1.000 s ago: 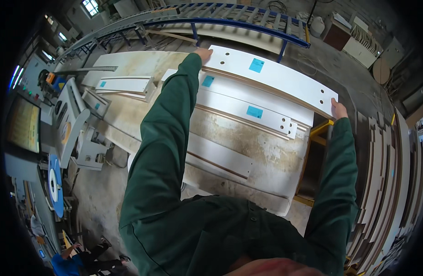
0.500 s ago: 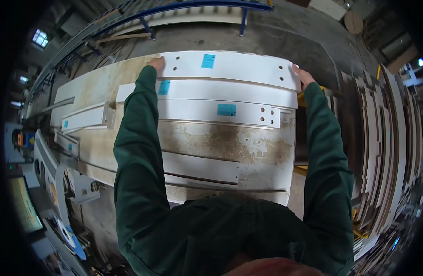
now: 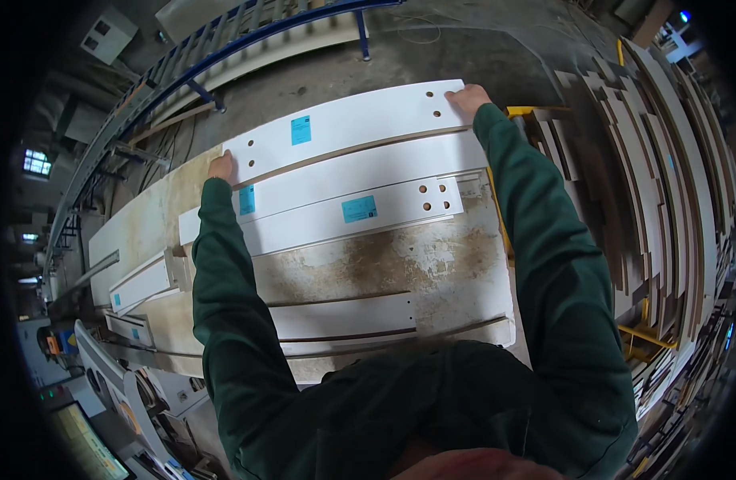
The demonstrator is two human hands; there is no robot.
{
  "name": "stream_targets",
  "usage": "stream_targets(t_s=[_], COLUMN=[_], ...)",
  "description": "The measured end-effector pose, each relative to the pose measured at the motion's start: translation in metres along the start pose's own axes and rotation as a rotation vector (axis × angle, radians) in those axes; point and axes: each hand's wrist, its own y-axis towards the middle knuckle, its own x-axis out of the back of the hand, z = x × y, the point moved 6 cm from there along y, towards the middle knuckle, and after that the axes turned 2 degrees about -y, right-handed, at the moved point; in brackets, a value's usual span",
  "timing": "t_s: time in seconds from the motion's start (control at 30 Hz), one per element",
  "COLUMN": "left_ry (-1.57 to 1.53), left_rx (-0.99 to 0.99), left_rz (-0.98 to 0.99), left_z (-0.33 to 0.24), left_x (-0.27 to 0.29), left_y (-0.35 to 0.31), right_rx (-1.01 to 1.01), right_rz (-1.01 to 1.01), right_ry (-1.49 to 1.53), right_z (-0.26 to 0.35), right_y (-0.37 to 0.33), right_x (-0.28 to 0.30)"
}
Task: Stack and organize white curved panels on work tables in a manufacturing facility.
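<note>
Both hands hold a long white board by its two ends, at the far side of the table. It has a blue label and a pair of holes near each end. My left hand is closed on its left end, and my right hand grips the right end, thumb on top. Just nearer to me lies a second white board, partly overlapped by the held one. A third white board, blue-labelled and with holes at its right end, lies along that one.
The worn table also carries a white strip near my body and narrow white pieces at the left. Tall stacks of boards stand to the right. A blue roller conveyor runs beyond the table.
The view has turned, so table and boards appear slanted, rising to the right. The held board appears further left, its left end nearer me; both hands keep their grip on it.
</note>
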Motion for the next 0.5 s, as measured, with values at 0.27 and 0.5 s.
stream_targets(t_s=[0.27, 0.5], left_ry=[1.266, 0.423], left_rx=[-0.729, -0.228], left_rz=[0.131, -0.463], left_z=[-0.006, -0.058], left_x=[-0.026, 0.048], left_y=[0.022, -0.017], right_rx=[-0.015, 0.272], right_rz=[-0.058, -0.649], right_ry=[0.061, 0.402], right_z=[-0.016, -0.042], right_y=[-0.015, -0.198], right_x=[-0.001, 0.022])
